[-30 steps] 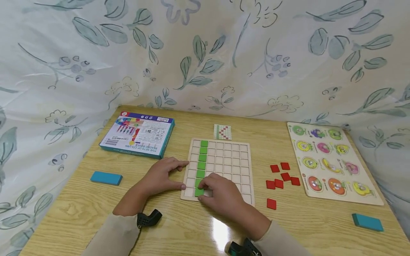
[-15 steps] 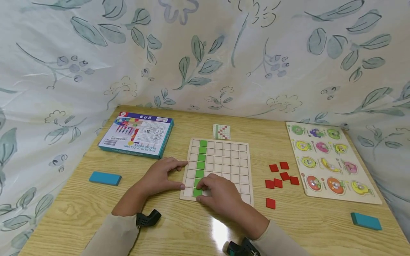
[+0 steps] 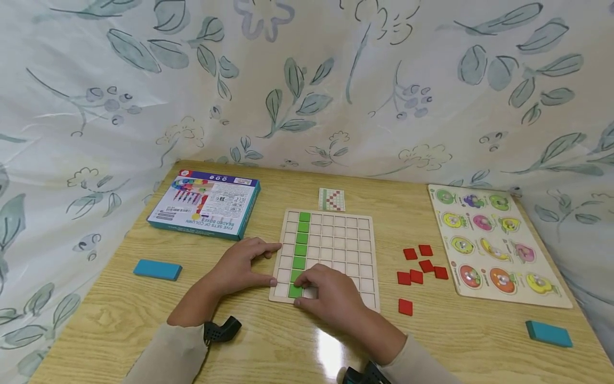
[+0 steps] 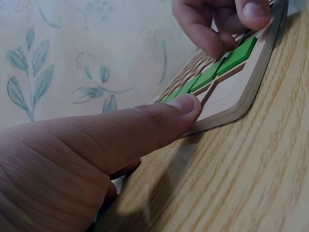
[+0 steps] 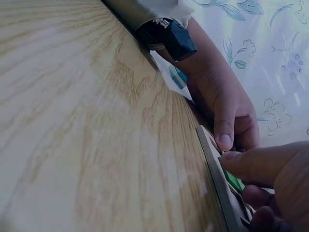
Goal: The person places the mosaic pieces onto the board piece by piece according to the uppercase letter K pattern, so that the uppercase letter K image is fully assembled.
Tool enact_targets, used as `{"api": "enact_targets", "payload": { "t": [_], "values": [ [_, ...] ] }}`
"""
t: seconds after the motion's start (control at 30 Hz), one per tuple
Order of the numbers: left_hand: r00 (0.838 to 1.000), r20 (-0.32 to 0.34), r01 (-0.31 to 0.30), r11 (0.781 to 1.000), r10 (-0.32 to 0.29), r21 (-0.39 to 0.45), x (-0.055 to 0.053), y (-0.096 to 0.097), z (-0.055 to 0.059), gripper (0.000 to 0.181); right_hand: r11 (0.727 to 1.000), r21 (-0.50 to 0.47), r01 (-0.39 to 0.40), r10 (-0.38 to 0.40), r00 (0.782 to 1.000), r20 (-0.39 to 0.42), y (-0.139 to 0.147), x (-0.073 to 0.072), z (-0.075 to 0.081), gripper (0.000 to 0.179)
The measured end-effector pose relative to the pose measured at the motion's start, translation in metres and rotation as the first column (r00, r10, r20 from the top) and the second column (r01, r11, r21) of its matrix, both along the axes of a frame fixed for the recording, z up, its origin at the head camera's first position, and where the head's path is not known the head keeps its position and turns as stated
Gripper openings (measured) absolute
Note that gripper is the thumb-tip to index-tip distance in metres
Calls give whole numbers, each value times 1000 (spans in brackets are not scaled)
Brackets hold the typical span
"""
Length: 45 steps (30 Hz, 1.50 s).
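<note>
From where I'm standing, everything centres on the wooden grid board [image 3: 339, 244] on the desk [image 3: 268, 346]. Down its second column from the left runs a full line of green tiles [image 3: 300, 249]. The person's left hand [image 3: 244, 261] lies against the board's left edge, thumb and forefinger stretched wide, its grip spread and clasping nothing; I'd guess it steadies the board against sliding. The right hand [image 3: 331, 293] is over the board's near end, fingers bent, thumb and forefinger a little parted at the lowest green tile [image 3: 294, 292]. That tile lies in its cell; whether this grip pinches or merely presses it, I can't tell. Perhaps it is being squared up.

Just beyond the board lies a small card [image 3: 331, 200] showing a similar green column plus red squares, likely placed there for easy copying. Seven red tiles [image 3: 416, 277] are scattered right of the board, probably kept within the right hand's reach. Well left, beyond the left hand, sits a flat box [image 3: 206, 202].
</note>
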<state>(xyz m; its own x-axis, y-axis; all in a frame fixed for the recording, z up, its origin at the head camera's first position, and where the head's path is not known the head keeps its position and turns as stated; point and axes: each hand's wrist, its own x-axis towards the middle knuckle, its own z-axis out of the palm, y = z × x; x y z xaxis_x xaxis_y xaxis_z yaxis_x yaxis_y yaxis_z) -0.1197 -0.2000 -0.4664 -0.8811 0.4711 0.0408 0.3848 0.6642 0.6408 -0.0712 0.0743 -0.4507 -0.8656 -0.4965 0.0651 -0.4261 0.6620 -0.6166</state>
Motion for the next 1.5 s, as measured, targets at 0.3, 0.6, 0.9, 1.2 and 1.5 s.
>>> {"api": "enact_targets", "payload": {
  "t": [0.3, 0.6, 0.9, 1.2, 1.5],
  "values": [
    [1000, -18, 13, 1000, -13, 20, 0, 1, -1, 77, 997, -70, -23, 24, 1000, 14, 10, 5, -3, 23],
    [1000, 16, -7, 1000, 7, 13, 2, 1, 2, 78, 994, -108, 0, 4, 999, 33, 25, 12, 3, 23],
    [1000, 2, 4, 1000, -4, 16, 0, 0, -3, 77, 984, -155, 86, -80, 996, 41, 57, 23, 5, 27],
    [1000, -1, 7, 1000, -7, 14, 1, -1, -3, 77, 971, -145, 189, -189, 982, 16, 97, 36, 6, 32],
    [1000, -5, 5, 1000, -5, 15, 1, -2, -3, 78, 951, -50, 304, -306, 951, -49, 139, 49, 6, 35]
  ]
}}
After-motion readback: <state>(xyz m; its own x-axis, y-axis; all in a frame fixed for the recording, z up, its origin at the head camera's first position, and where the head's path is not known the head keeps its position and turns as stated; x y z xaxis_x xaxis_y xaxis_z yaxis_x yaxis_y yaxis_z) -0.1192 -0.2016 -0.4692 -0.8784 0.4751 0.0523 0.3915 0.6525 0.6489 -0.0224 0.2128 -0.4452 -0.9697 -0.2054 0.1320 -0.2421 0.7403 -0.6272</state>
